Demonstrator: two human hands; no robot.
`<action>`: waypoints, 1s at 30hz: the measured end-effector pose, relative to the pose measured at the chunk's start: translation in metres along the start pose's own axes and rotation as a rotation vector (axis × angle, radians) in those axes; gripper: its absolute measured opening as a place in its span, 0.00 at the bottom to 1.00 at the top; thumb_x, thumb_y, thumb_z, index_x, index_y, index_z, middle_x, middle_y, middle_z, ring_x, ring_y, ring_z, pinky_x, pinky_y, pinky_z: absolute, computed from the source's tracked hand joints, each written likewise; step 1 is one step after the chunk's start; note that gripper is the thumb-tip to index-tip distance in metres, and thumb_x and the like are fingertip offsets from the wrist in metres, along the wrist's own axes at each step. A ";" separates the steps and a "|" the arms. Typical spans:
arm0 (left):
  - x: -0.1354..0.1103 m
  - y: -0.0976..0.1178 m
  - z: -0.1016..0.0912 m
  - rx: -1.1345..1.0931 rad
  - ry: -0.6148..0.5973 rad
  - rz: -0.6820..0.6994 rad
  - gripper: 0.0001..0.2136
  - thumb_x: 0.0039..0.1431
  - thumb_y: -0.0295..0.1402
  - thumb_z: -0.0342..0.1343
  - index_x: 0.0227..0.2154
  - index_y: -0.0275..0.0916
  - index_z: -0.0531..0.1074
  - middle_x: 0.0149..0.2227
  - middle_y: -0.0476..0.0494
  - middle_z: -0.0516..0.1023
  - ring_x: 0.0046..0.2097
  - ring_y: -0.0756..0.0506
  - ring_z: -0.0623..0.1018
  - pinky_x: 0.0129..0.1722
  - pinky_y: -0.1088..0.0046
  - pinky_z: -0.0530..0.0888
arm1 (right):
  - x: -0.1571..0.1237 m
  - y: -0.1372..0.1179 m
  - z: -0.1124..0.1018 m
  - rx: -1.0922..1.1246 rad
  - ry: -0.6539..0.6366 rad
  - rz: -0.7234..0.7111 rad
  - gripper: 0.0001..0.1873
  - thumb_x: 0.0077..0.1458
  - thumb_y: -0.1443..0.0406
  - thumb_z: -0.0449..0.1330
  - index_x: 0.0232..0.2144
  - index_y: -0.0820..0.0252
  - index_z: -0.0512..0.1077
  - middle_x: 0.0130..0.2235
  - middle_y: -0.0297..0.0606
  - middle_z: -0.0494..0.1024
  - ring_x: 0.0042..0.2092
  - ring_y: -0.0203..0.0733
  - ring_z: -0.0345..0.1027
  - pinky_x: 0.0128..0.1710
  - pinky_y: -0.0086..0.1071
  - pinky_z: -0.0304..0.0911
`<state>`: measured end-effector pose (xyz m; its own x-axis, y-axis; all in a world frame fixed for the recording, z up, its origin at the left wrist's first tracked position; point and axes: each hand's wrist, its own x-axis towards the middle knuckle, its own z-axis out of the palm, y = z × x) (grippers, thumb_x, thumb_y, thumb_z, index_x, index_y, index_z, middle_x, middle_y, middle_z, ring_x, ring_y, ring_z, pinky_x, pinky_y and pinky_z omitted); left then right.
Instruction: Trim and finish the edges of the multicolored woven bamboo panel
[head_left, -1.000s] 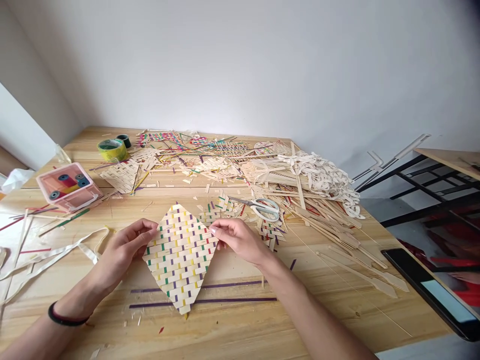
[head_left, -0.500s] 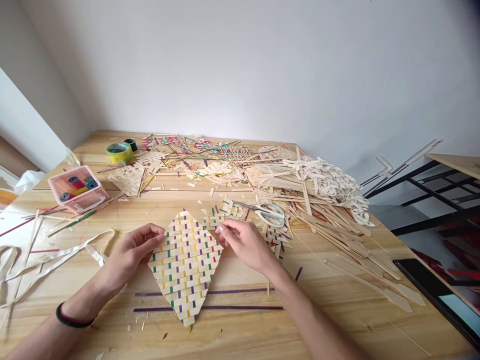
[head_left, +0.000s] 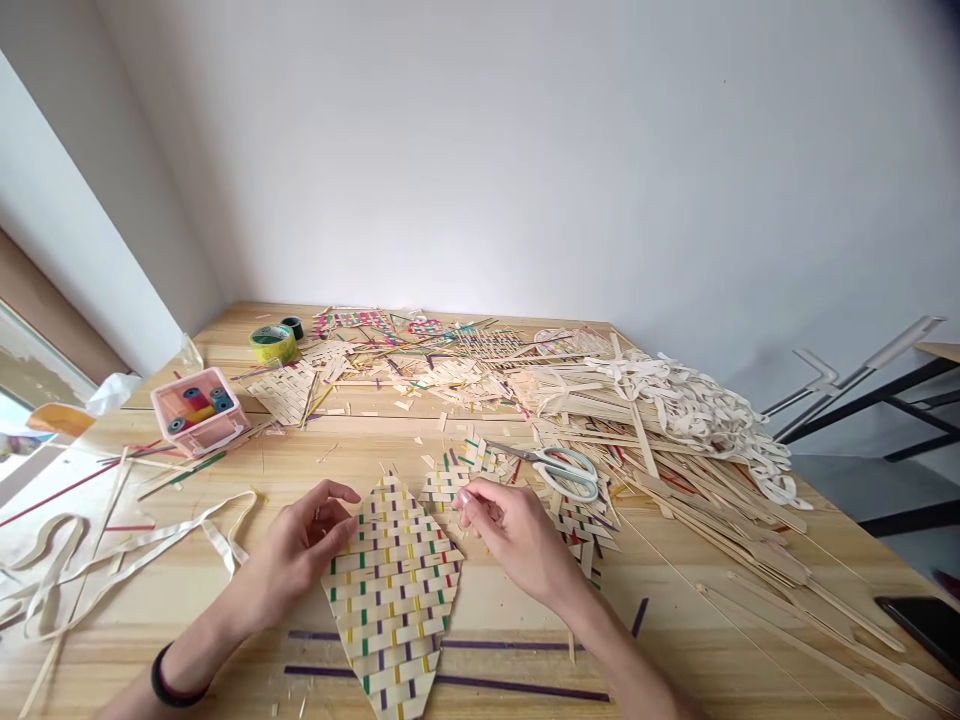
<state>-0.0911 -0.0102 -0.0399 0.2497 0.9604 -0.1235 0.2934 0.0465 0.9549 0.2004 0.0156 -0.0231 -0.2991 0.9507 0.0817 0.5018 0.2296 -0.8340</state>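
Note:
A diamond-shaped woven mat [head_left: 394,595] of pale strips with purple, green, yellow and red flecks lies flat on the wooden table [head_left: 750,640] in front of me. My left hand [head_left: 304,550] rests at its left corner, thumb lifted, fingertips on the mat's edge. My right hand [head_left: 514,535] sits just off the right corner with fingers curled and thumb and forefinger pinched together; nothing shows between them.
Scissors [head_left: 559,468] lie just beyond my right hand. Behind them spreads a big heap of pale strips [head_left: 660,420] and small woven pieces. A pink box of thread spools [head_left: 196,410] and a yellow tape roll [head_left: 272,343] stand at the left. Two purple strips [head_left: 517,688] lie under the mat. A phone [head_left: 922,625] lies at the right edge.
The camera has tilted up, so everything sits lower in the picture. My right hand has come slightly off the mat's right corner; the left stays at the left corner.

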 end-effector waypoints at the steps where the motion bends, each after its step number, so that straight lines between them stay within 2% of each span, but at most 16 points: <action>1: -0.001 0.001 0.000 0.059 0.007 0.014 0.16 0.70 0.49 0.54 0.48 0.42 0.70 0.31 0.50 0.74 0.33 0.46 0.70 0.32 0.71 0.65 | 0.000 0.000 0.000 0.001 -0.006 0.003 0.20 0.69 0.56 0.51 0.27 0.58 0.69 0.27 0.36 0.76 0.29 0.41 0.67 0.30 0.31 0.58; 8: -0.005 0.012 0.003 0.396 0.038 0.105 0.14 0.74 0.44 0.46 0.42 0.42 0.72 0.23 0.54 0.68 0.26 0.47 0.64 0.26 0.72 0.61 | -0.002 0.002 0.001 -0.010 -0.031 0.018 0.20 0.69 0.54 0.51 0.30 0.58 0.72 0.28 0.38 0.77 0.31 0.43 0.70 0.31 0.33 0.61; 16: -0.005 0.012 0.004 0.538 0.089 0.201 0.10 0.72 0.38 0.49 0.39 0.43 0.74 0.26 0.47 0.76 0.26 0.46 0.71 0.28 0.69 0.63 | -0.002 0.003 0.003 -0.023 -0.027 -0.007 0.21 0.69 0.53 0.51 0.28 0.57 0.70 0.29 0.39 0.78 0.30 0.44 0.71 0.29 0.33 0.60; 22: -0.007 0.013 0.005 0.566 0.110 0.270 0.10 0.71 0.34 0.49 0.36 0.43 0.75 0.31 0.44 0.78 0.30 0.45 0.75 0.32 0.68 0.66 | -0.003 -0.002 0.004 -0.014 -0.014 -0.050 0.22 0.68 0.52 0.52 0.26 0.56 0.70 0.26 0.39 0.75 0.31 0.45 0.70 0.28 0.33 0.62; 26: -0.005 0.013 0.001 0.545 0.185 0.302 0.09 0.70 0.31 0.48 0.41 0.42 0.74 0.38 0.42 0.76 0.32 0.45 0.74 0.33 0.69 0.69 | -0.003 -0.003 0.004 -0.028 -0.039 -0.042 0.22 0.70 0.52 0.51 0.27 0.56 0.69 0.28 0.39 0.76 0.31 0.45 0.70 0.29 0.34 0.61; 30: -0.002 0.008 -0.002 0.521 0.198 0.322 0.11 0.65 0.25 0.48 0.41 0.42 0.75 0.39 0.43 0.75 0.31 0.47 0.72 0.30 0.71 0.69 | -0.003 -0.003 0.005 -0.035 -0.052 -0.044 0.21 0.70 0.53 0.50 0.28 0.56 0.69 0.28 0.38 0.76 0.30 0.44 0.69 0.30 0.34 0.61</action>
<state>-0.0905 -0.0110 -0.0315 0.2401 0.9387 0.2473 0.6543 -0.3447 0.6731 0.1963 0.0112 -0.0236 -0.3629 0.9277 0.0881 0.5148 0.2784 -0.8108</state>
